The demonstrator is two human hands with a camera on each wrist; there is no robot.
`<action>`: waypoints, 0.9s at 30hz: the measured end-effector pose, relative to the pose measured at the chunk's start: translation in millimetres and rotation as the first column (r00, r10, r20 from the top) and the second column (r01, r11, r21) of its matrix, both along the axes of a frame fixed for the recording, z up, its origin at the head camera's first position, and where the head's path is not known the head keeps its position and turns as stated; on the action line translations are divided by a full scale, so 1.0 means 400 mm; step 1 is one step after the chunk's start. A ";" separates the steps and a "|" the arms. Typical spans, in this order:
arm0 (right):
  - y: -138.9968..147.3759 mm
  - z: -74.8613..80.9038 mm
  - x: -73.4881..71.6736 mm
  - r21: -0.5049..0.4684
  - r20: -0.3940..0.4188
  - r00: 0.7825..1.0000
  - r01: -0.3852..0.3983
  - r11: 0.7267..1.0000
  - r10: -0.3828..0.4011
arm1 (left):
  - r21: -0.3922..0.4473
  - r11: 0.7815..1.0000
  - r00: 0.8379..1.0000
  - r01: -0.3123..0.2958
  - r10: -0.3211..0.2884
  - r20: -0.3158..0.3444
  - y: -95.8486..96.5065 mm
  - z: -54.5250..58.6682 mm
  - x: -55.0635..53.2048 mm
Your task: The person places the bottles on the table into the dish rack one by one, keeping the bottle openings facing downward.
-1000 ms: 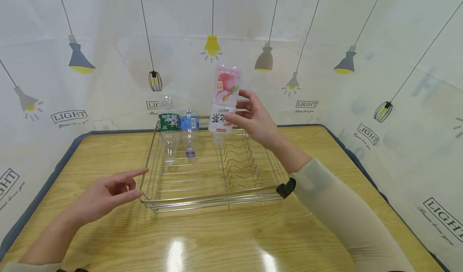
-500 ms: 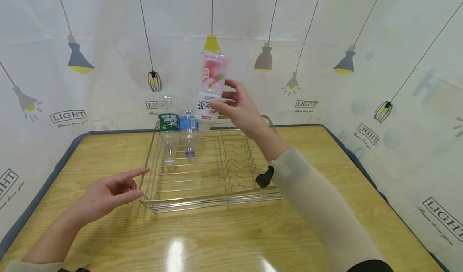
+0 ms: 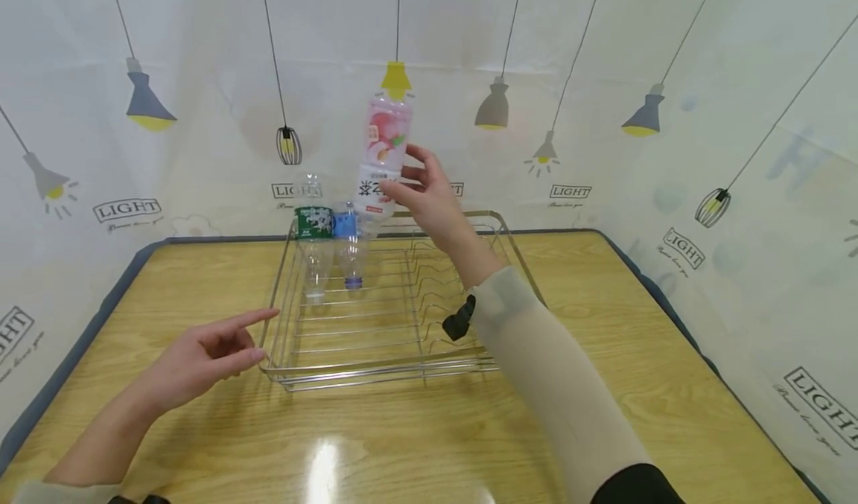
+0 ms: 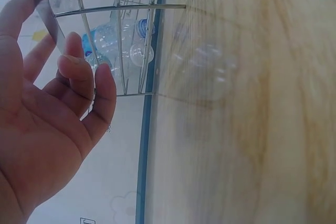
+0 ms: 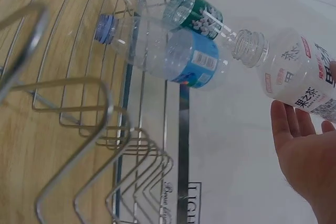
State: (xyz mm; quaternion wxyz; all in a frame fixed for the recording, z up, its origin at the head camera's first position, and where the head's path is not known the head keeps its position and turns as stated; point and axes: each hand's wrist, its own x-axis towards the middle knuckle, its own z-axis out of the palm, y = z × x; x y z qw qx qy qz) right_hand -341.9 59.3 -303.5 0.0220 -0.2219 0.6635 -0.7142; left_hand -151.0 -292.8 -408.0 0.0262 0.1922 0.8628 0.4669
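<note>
My right hand (image 3: 429, 199) holds a plastic drink bottle (image 3: 385, 135) with a pink peach label upside down over the back of a wire dish rack (image 3: 355, 370). In the right wrist view, its uncapped mouth (image 5: 249, 48) points toward two clear bottles. One is a green-labelled bottle (image 3: 313, 225) and the other a blue-labelled bottle (image 3: 345, 226) with a purple-blue cap; both stand upside down at the rack's back left. My left hand (image 3: 208, 355) is at the rack's front left corner, index finger and thumb extended to the metal rim (image 4: 50, 19), the other fingers bent.
Wavy wire dividers (image 3: 436, 288) run along the rack's right part. Under the rack is a wooden table (image 3: 375, 444). A pale curtain (image 3: 221, 154) printed with lamps surrounds the table at the back and sides.
My right hand has carried the peach bottle left and upward, from over the dividers to beside the blue-labelled bottle. The left hand has stayed at the rack corner.
</note>
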 end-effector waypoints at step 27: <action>0.019 -0.106 -0.054 0.276 0.174 0.985 -0.034 0.961 -0.015 | 0.019 1.000 1.000 -0.017 0.017 0.000 -0.001 -0.013 0.001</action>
